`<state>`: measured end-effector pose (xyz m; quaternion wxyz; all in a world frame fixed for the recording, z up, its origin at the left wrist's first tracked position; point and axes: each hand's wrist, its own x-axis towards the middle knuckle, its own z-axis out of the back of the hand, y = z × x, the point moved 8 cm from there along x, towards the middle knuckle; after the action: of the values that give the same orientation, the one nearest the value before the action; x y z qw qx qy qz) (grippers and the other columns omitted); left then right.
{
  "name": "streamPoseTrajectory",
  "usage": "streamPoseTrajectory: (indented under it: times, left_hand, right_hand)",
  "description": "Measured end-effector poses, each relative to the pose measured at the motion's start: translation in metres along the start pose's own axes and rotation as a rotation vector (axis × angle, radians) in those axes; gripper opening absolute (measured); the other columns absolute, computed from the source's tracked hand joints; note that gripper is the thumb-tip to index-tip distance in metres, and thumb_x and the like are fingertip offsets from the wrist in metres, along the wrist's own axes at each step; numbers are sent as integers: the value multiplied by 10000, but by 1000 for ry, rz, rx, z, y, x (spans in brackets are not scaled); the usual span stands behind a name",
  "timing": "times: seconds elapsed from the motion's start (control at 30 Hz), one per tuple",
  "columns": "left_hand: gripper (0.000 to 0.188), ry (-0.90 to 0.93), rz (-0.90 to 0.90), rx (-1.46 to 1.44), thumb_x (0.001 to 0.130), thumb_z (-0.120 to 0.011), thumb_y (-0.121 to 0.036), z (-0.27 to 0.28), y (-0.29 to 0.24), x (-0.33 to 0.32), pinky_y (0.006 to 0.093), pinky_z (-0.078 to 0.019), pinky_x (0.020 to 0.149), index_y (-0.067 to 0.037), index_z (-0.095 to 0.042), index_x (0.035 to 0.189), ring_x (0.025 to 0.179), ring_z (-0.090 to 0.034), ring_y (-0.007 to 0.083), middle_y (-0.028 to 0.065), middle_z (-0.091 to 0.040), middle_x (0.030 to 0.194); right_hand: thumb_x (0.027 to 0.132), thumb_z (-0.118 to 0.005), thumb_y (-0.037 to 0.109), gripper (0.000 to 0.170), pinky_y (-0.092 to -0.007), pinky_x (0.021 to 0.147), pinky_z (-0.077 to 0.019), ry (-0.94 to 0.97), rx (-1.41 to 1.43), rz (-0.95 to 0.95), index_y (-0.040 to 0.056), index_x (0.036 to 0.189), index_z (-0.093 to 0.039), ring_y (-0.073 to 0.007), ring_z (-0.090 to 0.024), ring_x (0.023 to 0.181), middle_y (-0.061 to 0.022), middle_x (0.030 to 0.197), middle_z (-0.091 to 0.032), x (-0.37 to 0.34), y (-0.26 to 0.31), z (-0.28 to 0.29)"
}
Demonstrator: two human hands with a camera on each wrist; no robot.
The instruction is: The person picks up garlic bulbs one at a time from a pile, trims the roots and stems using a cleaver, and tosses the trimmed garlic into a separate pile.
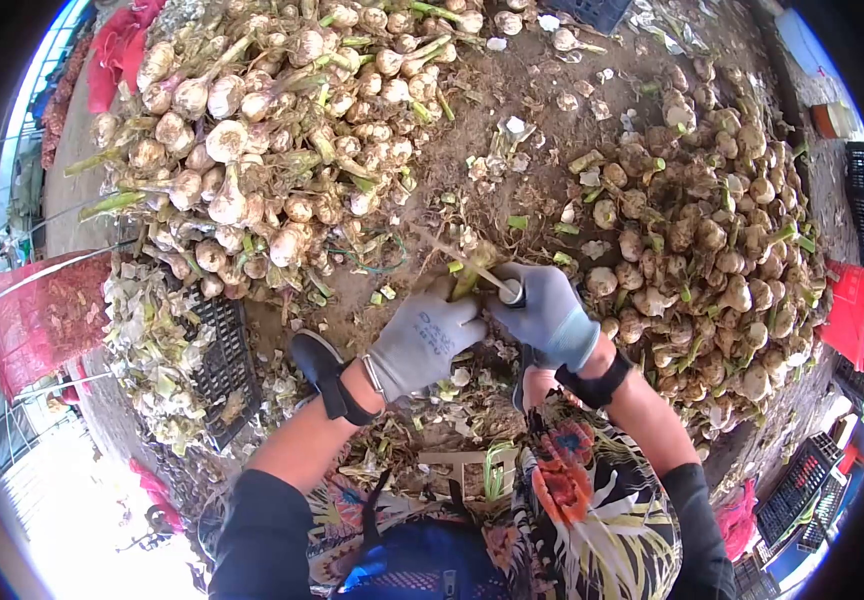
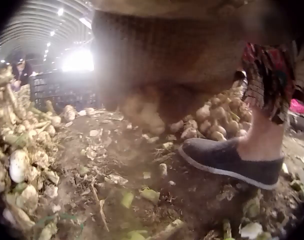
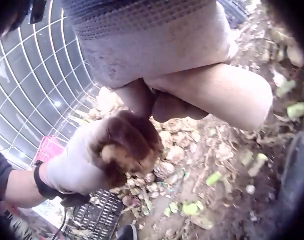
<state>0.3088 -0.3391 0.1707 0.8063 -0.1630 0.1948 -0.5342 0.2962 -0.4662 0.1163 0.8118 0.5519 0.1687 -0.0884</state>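
In the head view both gloved hands meet at the centre, over the dirt floor. My left hand grips a garlic bulb, seen between its soiled fingers in the right wrist view. A green stem rises beside those fingertips. My right hand is curled round the pale wooden handle of a knife, whose thin blade crosses at the stem. In the left wrist view a blurred dark shape covers the upper middle, and the bulb is hidden there.
A heap of stemmed garlic lies at the left, another heap of garlic bulbs at the right. Dark crates and a red container stand around. Cut stem pieces litter the ground near a shoe.
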Motion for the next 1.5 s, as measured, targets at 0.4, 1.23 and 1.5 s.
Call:
streamPoseTrajectory:
  times: [0.4, 1.23, 1.5]
  left_hand:
    - [503, -655, 127, -223, 758, -685, -116, 118, 10, 92, 371, -583, 643, -69, -546, 1240, 810, -673, 272, 167, -620, 1081]
    - [696, -264, 649, -980, 694, -681, 74, -42, 118, 8, 322, -498, 939, 7, -463, 1352, 1072, -610, 203, 114, -581, 1260]
    - [563, -267, 656, -1294, 829, -719, 16, -42, 69, 12, 275, -509, 883, -21, -492, 1343, 1029, -597, 104, 51, -631, 1179]
  right_hand:
    - [824, -709, 129, 133, -281, 657, -490, -164, 227, -370, 11, 882, -691, -90, -575, 680, -19, 764, -664, -25, -106, 13]
    - [901, -732, 96, 181, -239, 626, -504, -216, 787, -332, 16, 1060, -697, -74, -595, 681, 3, 856, -680, 6, -75, -7]
    - [768, -798, 141, 348, -309, 689, -517, -171, 93, -73, 69, 1091, -692, -222, -665, 748, -106, 895, -707, 4, -10, 20]
